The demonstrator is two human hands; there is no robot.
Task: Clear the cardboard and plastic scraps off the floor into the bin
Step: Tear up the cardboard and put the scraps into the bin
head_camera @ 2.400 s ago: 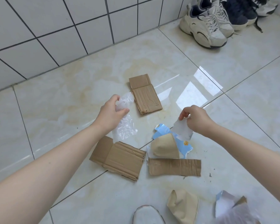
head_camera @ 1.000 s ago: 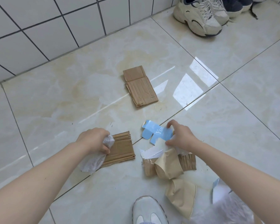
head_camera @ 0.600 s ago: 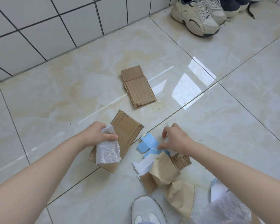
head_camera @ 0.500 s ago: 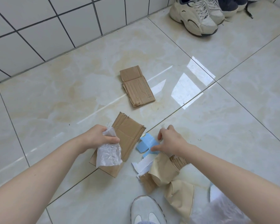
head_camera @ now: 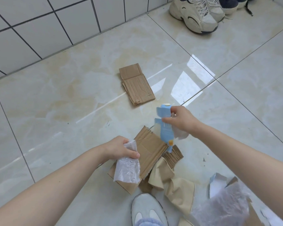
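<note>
Head view: scraps (head_camera: 147, 154) in hands (head_camera: 121, 148).

Crumpled clear plastic sheet (head_camera: 127, 170) and brown corrugated cardboard panel (head_camera: 147, 154): pinched together under left-hand fingers (head_camera: 131, 153). Blue printed carton scrap (head_camera: 165, 128): hangs below right-hand fingers (head_camera: 167, 120). Folded cardboard piece (head_camera: 136, 84): flat, well beyond both.

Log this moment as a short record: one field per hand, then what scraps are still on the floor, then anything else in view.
left hand: left hand grips a clear plastic scrap and a brown cardboard piece
right hand: right hand holds a blue printed carton scrap, lifted
floor scraps: folded cardboard lying flat and apart; tan paper pieces near the person's shoe
bin: not in view
other: sneakers by the tiled wall
</note>
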